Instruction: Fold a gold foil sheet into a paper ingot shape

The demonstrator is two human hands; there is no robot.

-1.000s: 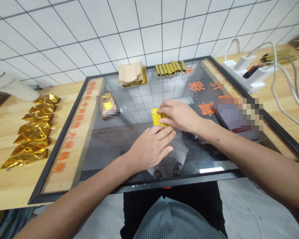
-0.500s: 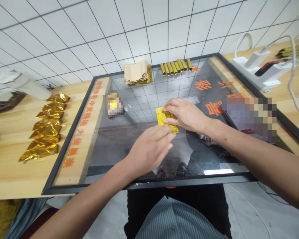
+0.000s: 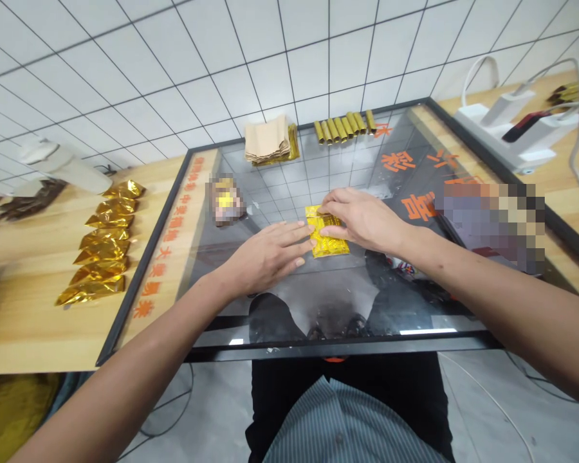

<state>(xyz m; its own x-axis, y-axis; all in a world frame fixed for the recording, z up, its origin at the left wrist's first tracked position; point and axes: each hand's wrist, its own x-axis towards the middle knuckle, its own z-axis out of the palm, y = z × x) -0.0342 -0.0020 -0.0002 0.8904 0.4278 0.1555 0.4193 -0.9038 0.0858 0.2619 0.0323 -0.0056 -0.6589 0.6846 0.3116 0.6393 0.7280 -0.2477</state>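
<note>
A small yellow-gold foil piece [image 3: 332,247], with a creased, shiny surface, lies flat on the dark glass panel [image 3: 251,257]. My right hand [image 3: 357,218] is over its far right part. Thumb and fingers are bent down and pinch the foil, hiding part of it. Flat and palm down, my left hand [image 3: 273,254] lies to the left with its fingers stretched out. Its fingertips reach the foil's left edge, and nothing is in this hand.
Behind stand a stack of brown paper pieces [image 3: 266,141] and a row of gold tubes [image 3: 338,128]. Several gold foil packets [image 3: 103,251] lie left. A blurred-out item [image 3: 226,200] and a blurred phone-like object [image 3: 487,225] flank the hands. A power strip [image 3: 502,132] with cables sits right.
My left hand has moved left off the foil's near part to its left edge, uncovering more foil. My right hand stays on the foil. The whole view has shifted slightly.
</note>
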